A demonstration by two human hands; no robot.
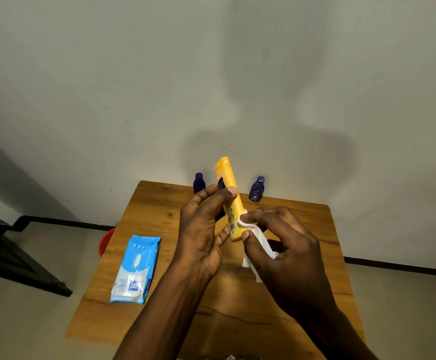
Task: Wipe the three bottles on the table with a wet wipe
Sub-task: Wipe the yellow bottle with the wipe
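A pale grey wall (pixel 108 74) carrying the person's soft shadow rises behind a small wooden desk (pixel 154 209), which stands on a light floor (pixel 24 320) edged with a dark skirting strip. Above the middle of the desk the left hand (pixel 201 229) holds a yellow bottle (pixel 231 193) off the surface, tilted with its far end leaning up and away toward the wall; the left fingers (pixel 206 193) curl round the bottle's middle, with the thumb tip pressed against its near face and a lower finger propping its near end. The right hand (pixel 284 245) is just beside it, its fingers (pixel 253 219) and thumb pinching a crumpled white wet wipe (pixel 259 240) against the bottle's lower end, so the wipe lies between the right fingertips and the yellow plastic, with a loose tail hanging below the palm. Beyond the left fingers, at the desk's far edge near the wall, stands a plain dark blue bottle (pixel 198 181), upright and partly hidden by the left fingertips. Beyond the right fingers, also at the far edge, stands a patterned dark blue bottle (pixel 257 189), upright, apart from both hands. Left of the left hand, well apart from its fingers, a blue and white wipes packet (pixel 136 268) lies flat on the desk. A red round object (pixel 106 244) shows past the desk's left edge, down on the floor; what it is cannot be told.
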